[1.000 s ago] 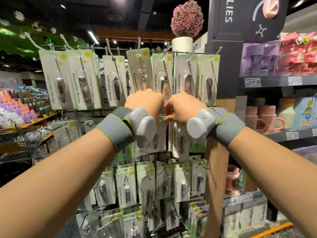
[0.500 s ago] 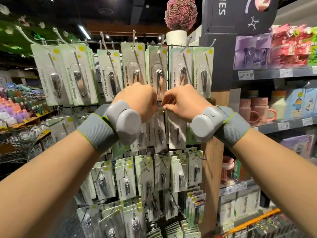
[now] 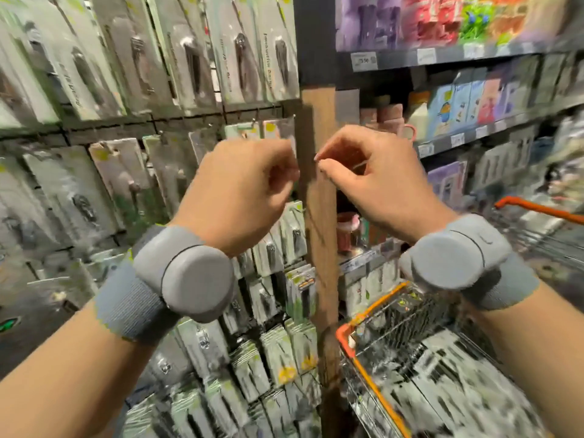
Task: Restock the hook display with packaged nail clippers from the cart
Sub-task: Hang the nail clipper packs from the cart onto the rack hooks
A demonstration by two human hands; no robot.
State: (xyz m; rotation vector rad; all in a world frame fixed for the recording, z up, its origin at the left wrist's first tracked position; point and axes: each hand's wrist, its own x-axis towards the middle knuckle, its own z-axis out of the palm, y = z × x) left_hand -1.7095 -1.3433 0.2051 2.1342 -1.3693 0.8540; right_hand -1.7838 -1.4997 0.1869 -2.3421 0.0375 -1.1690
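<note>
A shop aisle, blurred by head motion: a hook display (image 3: 151,90) of carded nail clippers (image 3: 243,61) fills the left, and shelves of boxed goods (image 3: 474,99) run along the right. In the head view, both hands have come off the middle row, where half a second ago they worked together at a hook. The left hand (image 3: 240,191) and right hand (image 3: 373,181) now hang in front of the wooden post (image 3: 319,248), fingers curled with thumb near forefinger, holding nothing visible. The view has swung down and right, revealing the orange-rimmed cart (image 3: 369,368) heaped with more packaged clippers (image 3: 458,390). One pack seems hung; another pickup likely follows.
</note>
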